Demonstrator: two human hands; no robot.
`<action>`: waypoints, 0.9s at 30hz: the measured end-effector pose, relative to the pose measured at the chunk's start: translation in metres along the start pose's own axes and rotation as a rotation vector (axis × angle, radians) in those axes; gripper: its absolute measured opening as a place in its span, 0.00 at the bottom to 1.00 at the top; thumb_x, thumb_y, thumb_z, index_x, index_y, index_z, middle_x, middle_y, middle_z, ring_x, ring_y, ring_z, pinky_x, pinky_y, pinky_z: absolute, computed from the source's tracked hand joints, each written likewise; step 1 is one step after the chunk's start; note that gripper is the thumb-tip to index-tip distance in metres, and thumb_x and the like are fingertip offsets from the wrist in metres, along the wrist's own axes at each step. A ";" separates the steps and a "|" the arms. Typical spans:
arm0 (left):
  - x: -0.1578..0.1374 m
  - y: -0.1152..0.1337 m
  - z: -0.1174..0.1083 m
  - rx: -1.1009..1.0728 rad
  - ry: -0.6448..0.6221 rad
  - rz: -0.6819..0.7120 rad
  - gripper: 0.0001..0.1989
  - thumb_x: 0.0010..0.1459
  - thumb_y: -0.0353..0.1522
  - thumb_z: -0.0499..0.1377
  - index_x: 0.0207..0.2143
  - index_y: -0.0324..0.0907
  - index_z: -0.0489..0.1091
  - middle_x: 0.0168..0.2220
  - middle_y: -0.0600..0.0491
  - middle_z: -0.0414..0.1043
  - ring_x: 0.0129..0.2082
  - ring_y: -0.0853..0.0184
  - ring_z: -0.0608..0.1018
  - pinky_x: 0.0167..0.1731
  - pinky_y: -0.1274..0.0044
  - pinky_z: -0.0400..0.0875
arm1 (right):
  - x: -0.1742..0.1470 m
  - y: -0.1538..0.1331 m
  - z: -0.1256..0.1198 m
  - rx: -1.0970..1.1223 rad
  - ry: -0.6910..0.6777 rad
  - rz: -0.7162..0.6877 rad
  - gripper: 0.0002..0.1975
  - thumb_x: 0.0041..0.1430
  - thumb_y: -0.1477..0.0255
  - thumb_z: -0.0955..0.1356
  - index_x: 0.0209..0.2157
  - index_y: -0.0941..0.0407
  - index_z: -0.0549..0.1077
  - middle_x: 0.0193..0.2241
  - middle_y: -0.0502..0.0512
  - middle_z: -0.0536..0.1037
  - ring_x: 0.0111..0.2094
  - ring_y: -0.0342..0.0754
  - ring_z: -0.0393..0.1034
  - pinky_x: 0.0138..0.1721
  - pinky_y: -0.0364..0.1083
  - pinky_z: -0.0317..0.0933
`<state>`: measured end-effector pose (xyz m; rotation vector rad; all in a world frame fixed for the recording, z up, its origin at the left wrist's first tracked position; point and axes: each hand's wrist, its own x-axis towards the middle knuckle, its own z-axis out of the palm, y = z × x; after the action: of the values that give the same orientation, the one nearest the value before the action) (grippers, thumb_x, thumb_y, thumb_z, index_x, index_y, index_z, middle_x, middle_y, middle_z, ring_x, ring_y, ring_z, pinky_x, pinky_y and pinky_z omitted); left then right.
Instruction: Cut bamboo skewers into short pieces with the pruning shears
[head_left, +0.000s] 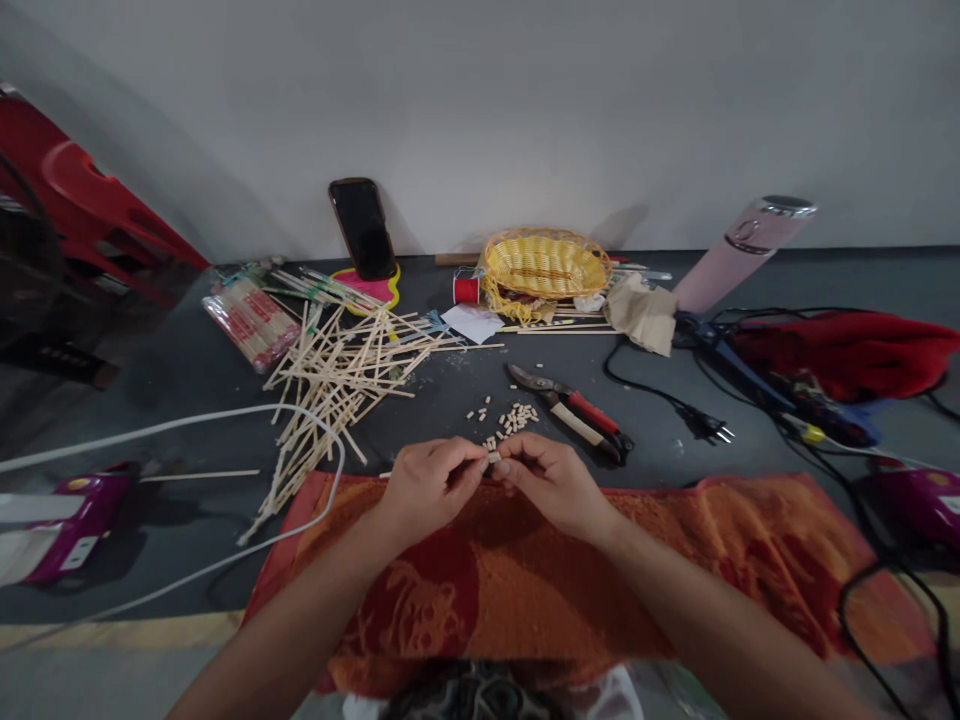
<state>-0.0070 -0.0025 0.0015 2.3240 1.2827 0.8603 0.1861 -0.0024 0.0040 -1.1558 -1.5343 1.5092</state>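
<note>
My left hand (439,480) and my right hand (551,480) meet over the back edge of an orange towel (540,600). A short wooden stick piece (493,457) is pinched between the fingertips of both. Just beyond them lies a small heap of similar cut pieces (519,416), with a few scattered around it. Pruning shears (576,408) with red and white handles rest to the right of the heap. Left of my hands, a loose pile of long thin wooden sticks (337,370) spreads over the dark surface.
Along the wall stand a phone (364,228), a red thread spool (466,291), a yellow woven basket (547,262) and a pink flask (742,255). A white cable (334,430) loops at left. Black cords, a plug (705,425) and red cloth (847,355) lie at right.
</note>
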 end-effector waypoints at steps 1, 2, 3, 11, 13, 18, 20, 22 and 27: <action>0.000 0.000 0.000 0.000 -0.002 0.001 0.07 0.62 0.32 0.54 0.36 0.43 0.72 0.29 0.55 0.77 0.28 0.71 0.77 0.31 0.80 0.68 | 0.000 0.000 0.000 -0.004 0.001 -0.001 0.10 0.59 0.62 0.66 0.32 0.55 0.71 0.26 0.48 0.70 0.25 0.41 0.64 0.29 0.41 0.62; 0.000 0.000 0.000 0.002 -0.004 0.000 0.07 0.62 0.33 0.54 0.36 0.43 0.72 0.29 0.55 0.77 0.28 0.71 0.77 0.31 0.80 0.68 | 0.000 0.000 0.000 -0.002 0.003 -0.002 0.10 0.59 0.62 0.67 0.32 0.55 0.71 0.26 0.48 0.70 0.25 0.41 0.64 0.29 0.41 0.62; 0.000 0.000 0.000 0.004 -0.007 -0.001 0.07 0.62 0.32 0.54 0.36 0.43 0.72 0.29 0.55 0.77 0.28 0.71 0.77 0.31 0.80 0.68 | 0.000 0.000 0.000 0.002 0.004 -0.003 0.10 0.58 0.62 0.67 0.32 0.55 0.71 0.26 0.48 0.70 0.25 0.41 0.64 0.29 0.41 0.62; 0.000 0.000 0.000 0.010 -0.017 -0.007 0.07 0.61 0.32 0.54 0.35 0.43 0.72 0.28 0.56 0.77 0.27 0.71 0.77 0.31 0.80 0.67 | -0.001 0.000 0.000 0.017 -0.002 -0.004 0.11 0.59 0.62 0.67 0.32 0.56 0.71 0.26 0.49 0.71 0.26 0.41 0.64 0.29 0.42 0.63; 0.000 0.000 0.000 0.009 -0.017 -0.006 0.07 0.61 0.32 0.55 0.35 0.43 0.72 0.28 0.56 0.77 0.27 0.72 0.77 0.31 0.80 0.66 | -0.001 0.000 0.000 0.019 -0.002 -0.007 0.11 0.58 0.62 0.67 0.32 0.56 0.71 0.26 0.48 0.71 0.26 0.41 0.64 0.29 0.41 0.62; 0.000 0.000 -0.001 0.011 -0.014 -0.005 0.06 0.61 0.32 0.55 0.35 0.43 0.72 0.28 0.56 0.77 0.27 0.72 0.76 0.30 0.80 0.66 | -0.001 0.000 0.000 0.004 -0.009 -0.011 0.11 0.59 0.62 0.66 0.32 0.55 0.71 0.26 0.49 0.71 0.26 0.41 0.64 0.30 0.41 0.62; 0.000 -0.001 0.000 0.009 -0.006 -0.002 0.06 0.61 0.32 0.55 0.35 0.43 0.72 0.28 0.56 0.77 0.26 0.72 0.76 0.29 0.80 0.66 | -0.001 0.000 0.000 -0.004 -0.010 -0.015 0.11 0.59 0.62 0.66 0.32 0.55 0.71 0.26 0.49 0.70 0.27 0.41 0.64 0.30 0.41 0.62; 0.000 -0.001 0.000 0.008 0.002 0.007 0.06 0.61 0.32 0.55 0.35 0.43 0.72 0.28 0.56 0.77 0.27 0.72 0.77 0.30 0.80 0.67 | -0.001 0.001 0.000 -0.008 -0.005 -0.016 0.10 0.59 0.62 0.66 0.32 0.55 0.71 0.26 0.49 0.70 0.27 0.41 0.64 0.30 0.41 0.62; 0.000 -0.002 0.000 0.010 -0.001 0.014 0.06 0.61 0.32 0.55 0.35 0.43 0.72 0.28 0.56 0.77 0.27 0.72 0.77 0.30 0.80 0.67 | -0.001 0.001 0.000 -0.002 -0.009 -0.009 0.11 0.59 0.61 0.66 0.33 0.55 0.71 0.26 0.49 0.71 0.27 0.42 0.64 0.30 0.42 0.62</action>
<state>-0.0079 -0.0017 0.0005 2.3433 1.2752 0.8593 0.1866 -0.0030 0.0027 -1.1432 -1.5460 1.5089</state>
